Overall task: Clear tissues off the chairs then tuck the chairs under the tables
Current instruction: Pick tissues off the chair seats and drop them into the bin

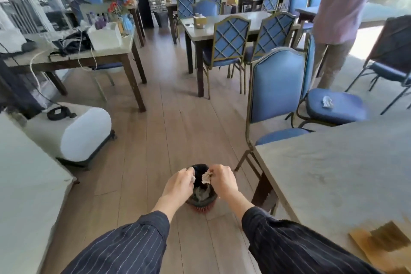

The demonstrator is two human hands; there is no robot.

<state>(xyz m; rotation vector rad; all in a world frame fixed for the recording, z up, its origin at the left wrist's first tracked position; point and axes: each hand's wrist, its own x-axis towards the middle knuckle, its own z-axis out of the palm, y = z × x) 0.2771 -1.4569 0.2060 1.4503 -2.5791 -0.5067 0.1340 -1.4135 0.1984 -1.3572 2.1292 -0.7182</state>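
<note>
Tissues are pinched in the left hand [180,181] and right hand [220,179] over the bin [201,198]; dropped carelessly, they can fall beside it. One tissue [327,102] at 2 o'clock can be forgotten.

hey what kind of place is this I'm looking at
Most likely a restaurant or café dining room. Several tables stand in rows with matching blue padded chairs, and a tissue box sits on one table. Both hands hold tissues over a bin.

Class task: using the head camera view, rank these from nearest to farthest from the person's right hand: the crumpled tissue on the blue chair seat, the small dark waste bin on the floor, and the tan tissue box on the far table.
1. Small dark waste bin, directly below the right hand.
2. Crumpled tissue, right, on the blue chair seat.
3. Tan tissue box, far table, ahead.
</note>
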